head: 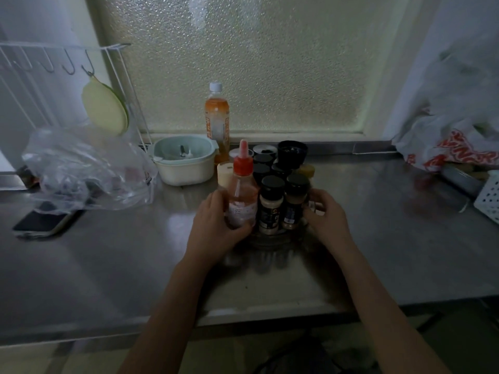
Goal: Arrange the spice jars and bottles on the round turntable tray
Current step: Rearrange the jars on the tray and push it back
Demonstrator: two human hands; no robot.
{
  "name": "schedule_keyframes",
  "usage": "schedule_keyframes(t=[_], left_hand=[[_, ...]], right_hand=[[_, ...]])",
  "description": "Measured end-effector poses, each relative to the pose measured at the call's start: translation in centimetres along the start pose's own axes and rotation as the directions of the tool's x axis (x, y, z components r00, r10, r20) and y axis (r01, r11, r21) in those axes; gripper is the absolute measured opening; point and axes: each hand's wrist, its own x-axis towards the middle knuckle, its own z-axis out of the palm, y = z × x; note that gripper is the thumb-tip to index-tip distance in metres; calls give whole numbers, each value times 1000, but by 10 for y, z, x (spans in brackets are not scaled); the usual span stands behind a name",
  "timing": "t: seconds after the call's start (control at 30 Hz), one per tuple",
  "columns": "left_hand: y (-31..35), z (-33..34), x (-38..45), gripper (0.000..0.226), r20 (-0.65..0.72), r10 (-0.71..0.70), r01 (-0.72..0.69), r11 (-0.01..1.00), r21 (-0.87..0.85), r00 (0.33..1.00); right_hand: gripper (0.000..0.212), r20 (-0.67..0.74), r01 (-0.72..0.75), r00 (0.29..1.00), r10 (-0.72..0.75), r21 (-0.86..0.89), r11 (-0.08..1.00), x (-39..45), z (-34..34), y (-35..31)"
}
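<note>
A round turntable tray sits on the steel counter, crowded with several black-capped spice jars. At its front left stands a clear squeeze bottle with a red nozzle cap. My left hand is wrapped around that bottle's lower half. My right hand grips the tray's right edge beside a black-capped jar with brown spice. A cream-capped jar stands behind the squeeze bottle. The tray's back part is hidden by the jars.
A tall orange-liquid bottle stands by the frosted window. Left of the tray are a pale bowl, a clear plastic bag and a phone. A wire rack hangs at left; a bag and white basket lie right.
</note>
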Motion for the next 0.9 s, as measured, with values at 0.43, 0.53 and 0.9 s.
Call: schedule_keyframes(t=[0.43, 0.53, 0.9], left_hand=[[0, 11, 2, 48, -73, -78, 78, 997, 3, 994], [1, 11, 0, 50, -57, -55, 56, 998, 21, 997], [-9, 17, 4, 95, 54, -209, 216, 937, -274, 976]], right_hand=[[26, -4, -11, 1000, 11, -138, 990, 8, 0, -9], [32, -6, -64, 998, 64, -89, 994, 5, -8, -15], [40, -1, 21, 1000, -24, -443, 896, -25, 11, -41]])
